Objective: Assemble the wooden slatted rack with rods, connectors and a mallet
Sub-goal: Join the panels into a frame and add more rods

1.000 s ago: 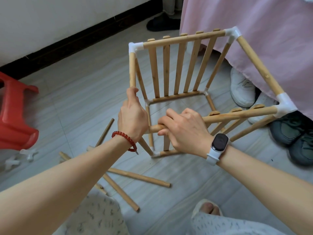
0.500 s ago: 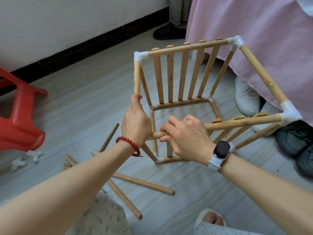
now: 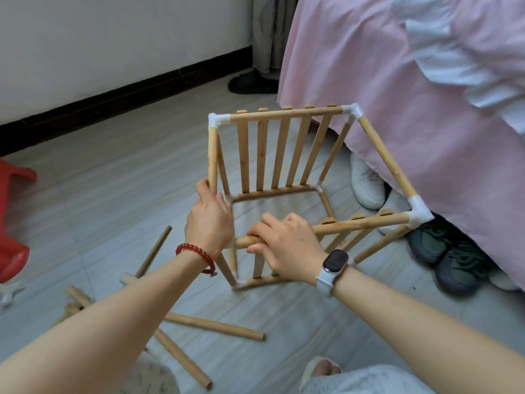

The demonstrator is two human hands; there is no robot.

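The left hand (image 3: 208, 223) grips the rack's (image 3: 284, 155) near corner. The right hand (image 3: 287, 245) curls round the front rod (image 3: 360, 223). Loose rods (image 3: 216, 327) lie on the floor (image 3: 113, 180).

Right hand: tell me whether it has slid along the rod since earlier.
No. The right hand still grips the front rod beside its left end.

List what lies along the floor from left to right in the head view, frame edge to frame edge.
red plastic stool → loose rods → left hand → right hand → rack → white shoes → dark sneakers
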